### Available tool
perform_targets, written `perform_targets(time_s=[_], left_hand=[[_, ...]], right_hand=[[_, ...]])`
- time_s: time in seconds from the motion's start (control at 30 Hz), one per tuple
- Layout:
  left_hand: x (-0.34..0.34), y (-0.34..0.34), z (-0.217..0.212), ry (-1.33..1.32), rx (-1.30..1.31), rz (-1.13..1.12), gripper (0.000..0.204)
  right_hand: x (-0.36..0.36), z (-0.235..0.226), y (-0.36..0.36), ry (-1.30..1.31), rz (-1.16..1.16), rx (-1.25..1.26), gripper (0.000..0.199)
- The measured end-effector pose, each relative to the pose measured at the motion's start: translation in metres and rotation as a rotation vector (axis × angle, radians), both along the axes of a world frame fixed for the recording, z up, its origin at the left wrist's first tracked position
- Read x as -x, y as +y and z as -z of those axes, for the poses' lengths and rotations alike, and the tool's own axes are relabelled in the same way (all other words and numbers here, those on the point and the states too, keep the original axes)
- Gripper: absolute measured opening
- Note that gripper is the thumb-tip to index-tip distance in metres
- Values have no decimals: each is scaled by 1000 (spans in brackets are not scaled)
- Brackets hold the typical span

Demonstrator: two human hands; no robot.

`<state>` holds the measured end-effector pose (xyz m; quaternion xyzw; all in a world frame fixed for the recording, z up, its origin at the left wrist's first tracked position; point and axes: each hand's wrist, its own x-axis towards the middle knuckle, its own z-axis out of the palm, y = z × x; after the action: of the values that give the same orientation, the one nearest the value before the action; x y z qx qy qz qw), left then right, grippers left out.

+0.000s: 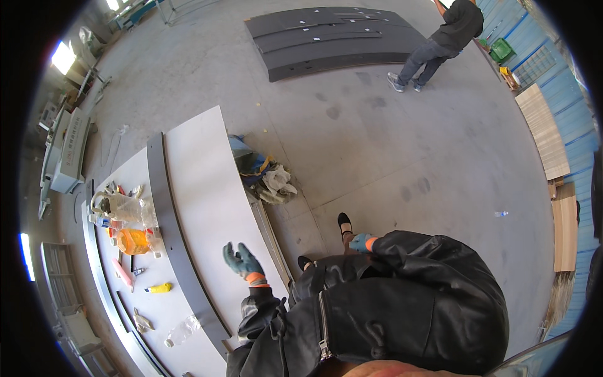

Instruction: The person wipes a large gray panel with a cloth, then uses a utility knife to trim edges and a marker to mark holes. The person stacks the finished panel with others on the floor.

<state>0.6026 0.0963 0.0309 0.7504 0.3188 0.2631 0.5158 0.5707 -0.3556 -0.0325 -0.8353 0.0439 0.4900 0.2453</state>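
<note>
Left hand [242, 261], gloved, fingers spread, hovers over the pale panel [207, 188] at 7 o'clock; grey strip [173, 239] lies just beside. Right hand [361, 242], gloved, hangs near the shoe [344, 221]; grip unreadable. Judgement: lay the palm flat, clear of the panel edge.

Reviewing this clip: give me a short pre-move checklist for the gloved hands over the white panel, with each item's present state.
1. Left hand empty, fingers spread: ok.
2. Left hand contact with white panel: cannot tell.
3. Right hand free of the panel: ok; what it holds, cannot tell.
4. Panel surface under left hand bare: ok.
5. Yellow tool and orange jug apart from left hand: ok.
6. Other person far off: ok.
</note>
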Motion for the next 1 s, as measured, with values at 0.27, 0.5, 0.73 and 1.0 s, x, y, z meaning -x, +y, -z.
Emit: perform_targets(time_s=[0.27,0.5,0.73,1.0], left_hand=[[-130,-97,-13,-113,43,252,38],[-267,-165,-28,-87,101,260,38],[-410,-189,20,-6,316,260,33],[-662,-149,78,61,456,319,33]], right_hand=[[-101,13,-74,-44,219,-10,46],[-225,10,-169,-103,261,27,46],[-349,26,-214,-89,371,-6,52],[-542,52,-199,-257,357,64,48]])
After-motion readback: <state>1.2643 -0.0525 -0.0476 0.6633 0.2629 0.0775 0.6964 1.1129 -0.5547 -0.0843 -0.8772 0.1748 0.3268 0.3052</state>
